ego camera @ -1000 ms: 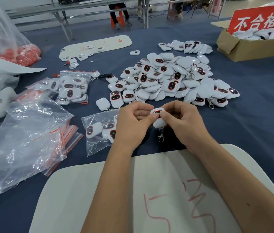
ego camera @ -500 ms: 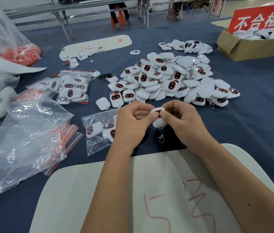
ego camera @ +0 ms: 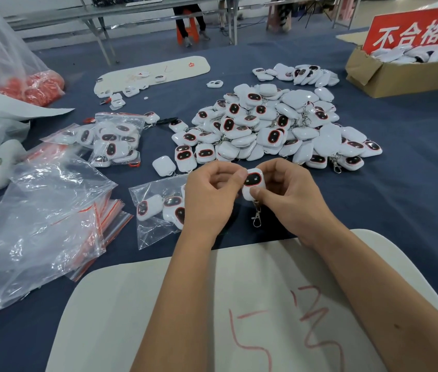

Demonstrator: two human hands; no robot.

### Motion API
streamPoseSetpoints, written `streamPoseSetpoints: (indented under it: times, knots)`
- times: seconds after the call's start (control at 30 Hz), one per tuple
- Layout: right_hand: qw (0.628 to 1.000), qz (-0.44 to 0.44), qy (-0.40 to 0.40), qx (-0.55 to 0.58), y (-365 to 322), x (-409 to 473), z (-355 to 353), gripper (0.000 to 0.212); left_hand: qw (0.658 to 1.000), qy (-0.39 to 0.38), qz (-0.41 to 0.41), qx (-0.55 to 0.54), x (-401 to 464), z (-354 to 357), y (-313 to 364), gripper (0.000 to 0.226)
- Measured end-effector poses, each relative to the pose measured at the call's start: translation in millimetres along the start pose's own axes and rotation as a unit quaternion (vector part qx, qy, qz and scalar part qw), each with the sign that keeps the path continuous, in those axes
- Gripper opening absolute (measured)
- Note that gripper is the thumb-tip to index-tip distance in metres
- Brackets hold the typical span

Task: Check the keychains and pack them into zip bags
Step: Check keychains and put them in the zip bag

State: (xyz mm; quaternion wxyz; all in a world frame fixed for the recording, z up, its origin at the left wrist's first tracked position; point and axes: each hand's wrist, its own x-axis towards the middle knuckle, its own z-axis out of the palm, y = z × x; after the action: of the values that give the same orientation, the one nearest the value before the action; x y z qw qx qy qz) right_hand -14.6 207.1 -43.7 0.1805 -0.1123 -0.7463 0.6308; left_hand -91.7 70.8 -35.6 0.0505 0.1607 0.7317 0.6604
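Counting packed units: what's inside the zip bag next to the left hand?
The zip bag shows three white keychains with dark, red-rimmed faces. The left hand covers the bag's right edge, so more may be hidden there.

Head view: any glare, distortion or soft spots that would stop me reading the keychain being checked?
Head view: even, soft lighting; the held keychain is sharp between the left hand and right hand. Glare streaks the empty zip bags. Wide-angle bending curves the far table edge, and the cardboard box at the corner is cut off and softer.
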Motion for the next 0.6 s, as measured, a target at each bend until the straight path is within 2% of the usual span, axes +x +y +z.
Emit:
streamPoseSetpoints:
  times: [0.13,0.27,0.47,0.6]
  knots:
    - [0.999,-0.004,0.033,-0.004,0.8,1.4,0.3,0.018,0.996,0.079,0.028,-0.009,-0.4,0.3,2.4,0.008]
    - [0.999,-0.006,0.039,-0.002,2.1,2.0,0.3,0.018,0.971,0.188,0.105,0.103,-1.3,-3.1,4.0,0.005]
    - [0.999,-0.012,0.042,0.009,3.0,1.6,0.7,0.018,0.936,0.177,0.059,0.297,-3.5,0.4,1.5,0.036]
    - [0.998,0.002,0.019,0.054,3.1,2.9,0.6,0.016,0.928,0.182,0.049,0.322,-3.2,-4.3,4.9,0.026]
